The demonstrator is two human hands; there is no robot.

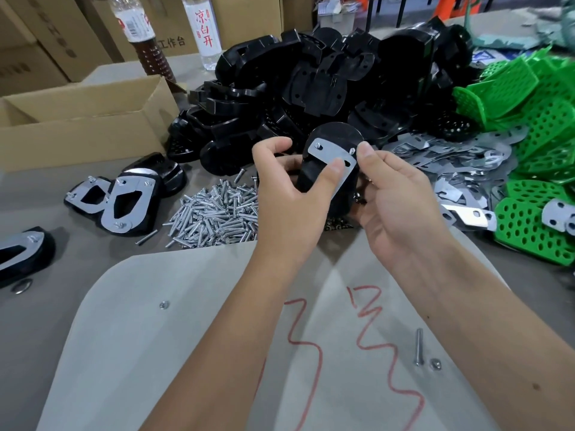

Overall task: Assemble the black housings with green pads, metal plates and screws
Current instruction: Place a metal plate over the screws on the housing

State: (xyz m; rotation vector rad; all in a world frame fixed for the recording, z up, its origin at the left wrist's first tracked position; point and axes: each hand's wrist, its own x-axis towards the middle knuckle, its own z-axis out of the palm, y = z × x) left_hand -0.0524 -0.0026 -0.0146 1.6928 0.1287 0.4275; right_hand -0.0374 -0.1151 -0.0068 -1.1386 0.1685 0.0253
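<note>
In the head view, a black housing [326,169] is held above the desk [37,306] by both hands. The left hand [289,188] is curled round its left side, thumb pressed on the metal plate [334,160]. The right hand [395,194] grasps the right edge, thumb by a screw [352,150]. Below the grip lies the screw pile [214,216]; behind it, the housing heap [311,88]; to its right, green pads [535,169].
</note>
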